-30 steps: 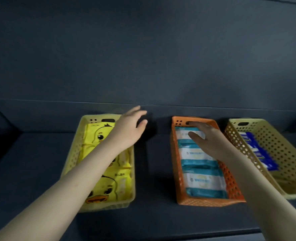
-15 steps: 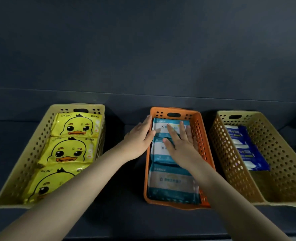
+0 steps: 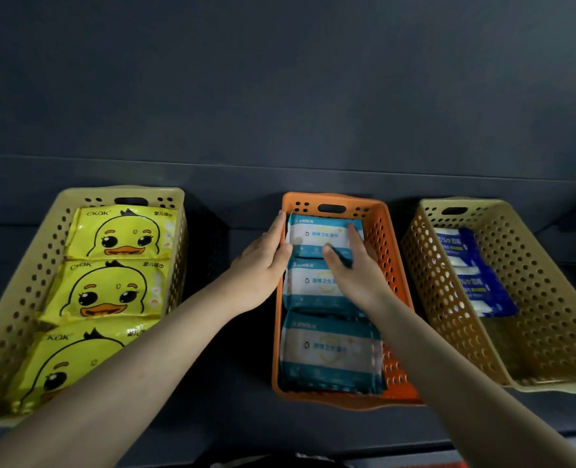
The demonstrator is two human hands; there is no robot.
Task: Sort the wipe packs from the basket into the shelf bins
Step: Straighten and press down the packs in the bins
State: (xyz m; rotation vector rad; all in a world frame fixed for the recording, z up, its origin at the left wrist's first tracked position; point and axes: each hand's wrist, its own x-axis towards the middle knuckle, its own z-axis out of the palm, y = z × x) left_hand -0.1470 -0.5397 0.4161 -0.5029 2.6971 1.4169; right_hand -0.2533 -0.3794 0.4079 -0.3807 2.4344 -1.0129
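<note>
In the orange bin [image 3: 385,236], 12 o'clock: teal wipe pack [image 3: 313,235].
My left hand [image 3: 263,267]: flat, touching its 9 o'clock edge.
My right hand [image 3: 354,275]: flat atop it.

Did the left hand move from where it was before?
Yes. The left hand went right: a second ago it hovered at the yellow bin's right edge, and now it rests against the orange bin's left side.

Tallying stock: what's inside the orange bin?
Three teal-and-white wipe packs lie in a row in the orange bin. The right hand covers part of the two rear ones; anything beneath them is hidden.
</note>
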